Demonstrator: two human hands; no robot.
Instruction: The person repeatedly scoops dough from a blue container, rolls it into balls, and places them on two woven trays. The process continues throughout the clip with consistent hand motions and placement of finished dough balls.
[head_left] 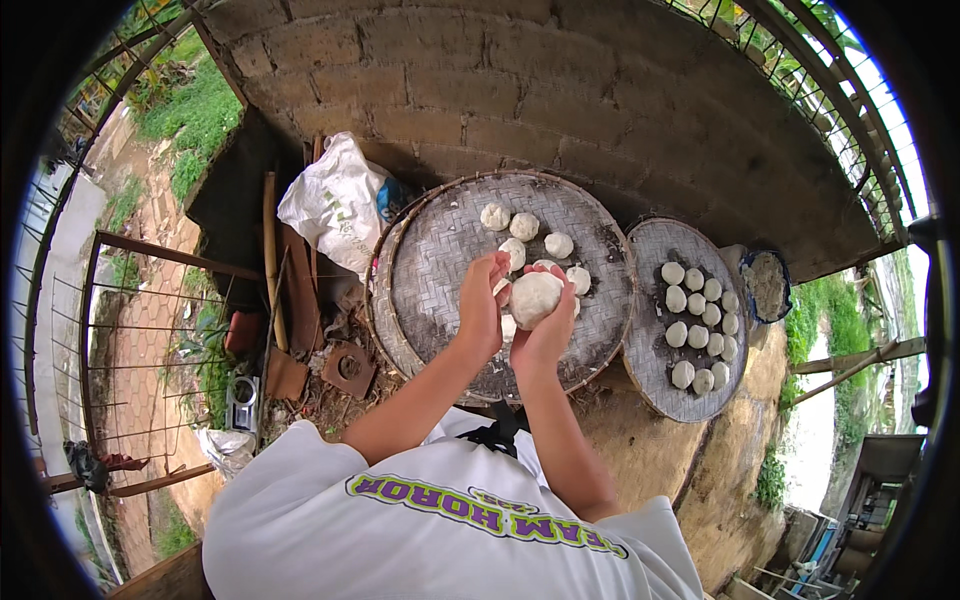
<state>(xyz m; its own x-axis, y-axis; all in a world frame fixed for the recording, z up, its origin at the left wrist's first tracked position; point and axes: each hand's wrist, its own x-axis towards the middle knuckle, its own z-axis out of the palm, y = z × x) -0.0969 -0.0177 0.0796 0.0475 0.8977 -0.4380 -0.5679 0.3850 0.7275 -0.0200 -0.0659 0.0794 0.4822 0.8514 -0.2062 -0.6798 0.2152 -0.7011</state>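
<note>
A large pale dough ball (535, 296) rests in my right hand (547, 325), whose fingers curve around it. Beside it, my left hand (483, 300) has loosely curved fingers; I cannot tell whether they touch the dough. Beneath both hands is a round woven bamboo tray (430, 260) with several smaller dough balls (558, 245) on it, some hidden behind my hands.
A second woven tray (650, 360) at right holds several dough balls (676, 298). Beyond it sits a tub of pale material (767, 285). A white sack (330, 205) leans at left near scrap pieces (348, 368). A block wall (540, 110) stands behind; a metal grille (150, 265) is at left.
</note>
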